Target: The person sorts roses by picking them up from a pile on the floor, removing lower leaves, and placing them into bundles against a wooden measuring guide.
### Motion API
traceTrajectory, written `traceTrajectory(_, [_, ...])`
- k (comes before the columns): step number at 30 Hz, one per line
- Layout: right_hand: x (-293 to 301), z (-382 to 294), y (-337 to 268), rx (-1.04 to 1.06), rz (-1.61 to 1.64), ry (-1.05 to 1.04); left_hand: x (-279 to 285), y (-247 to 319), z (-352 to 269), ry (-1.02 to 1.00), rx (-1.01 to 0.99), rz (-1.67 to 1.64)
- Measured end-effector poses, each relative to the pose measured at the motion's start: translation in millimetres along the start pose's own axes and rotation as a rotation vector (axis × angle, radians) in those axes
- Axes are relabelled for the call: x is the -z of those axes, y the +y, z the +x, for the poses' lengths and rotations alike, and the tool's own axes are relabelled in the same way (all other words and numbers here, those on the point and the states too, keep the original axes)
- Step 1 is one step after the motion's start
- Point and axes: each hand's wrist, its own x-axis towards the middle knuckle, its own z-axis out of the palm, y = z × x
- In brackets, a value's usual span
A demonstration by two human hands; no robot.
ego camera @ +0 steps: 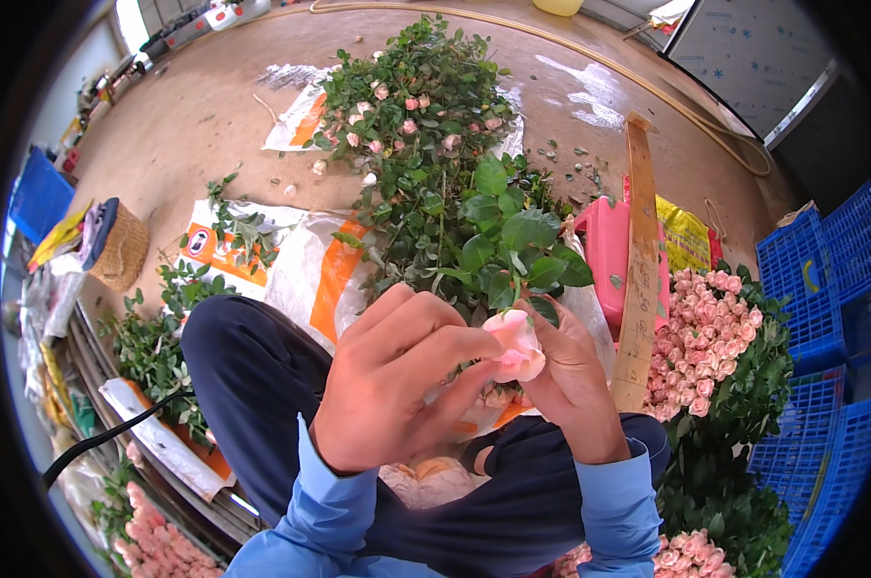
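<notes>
A pink rose (513, 345) hangs bloom-down before me, its green stem and leaves rising toward the far side. My right hand (569, 365) holds it by the stem just behind the bloom. With thumb and forefinger, my left hand (406, 368) pinches an outer petal at the bloom's left side. Beyond both hands lies a large heap of leafy rose stems (413, 159) with scattered pale pink blooms. White and orange plastic sacks (291, 253) are spread under the heap.
At right, a wooden board with handwritten marks (637, 267) leans by a pink plastic stool (605, 231). Bunched pink roses (702, 339) stand near blue plastic crates (803, 289). More bunched roses (162, 542) lie lower left. A woven basket (121, 246) holds cloths. A hose (551, 36) crosses the floor.
</notes>
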Motion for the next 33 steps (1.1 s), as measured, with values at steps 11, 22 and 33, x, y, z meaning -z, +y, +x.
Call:
traceTrajectory(11, [-3.3, 1.2, 5.6, -0.004, -0.019, 0.055, -10.8, -0.7, -2.2, 0.068, -0.012, 0.173])
traceTrajectory(22, [1.1, 5.5, 12.7, 0.041, -0.053, 0.135, -14.1, 2.4, -4.9, 0.053, 0.159, 0.284])
traceTrajectory(33, [-0.1, 6.2, 9.1, 0.018, -0.021, 0.062, -20.1, -4.0, -5.9, 0.151, 0.244, 0.205])
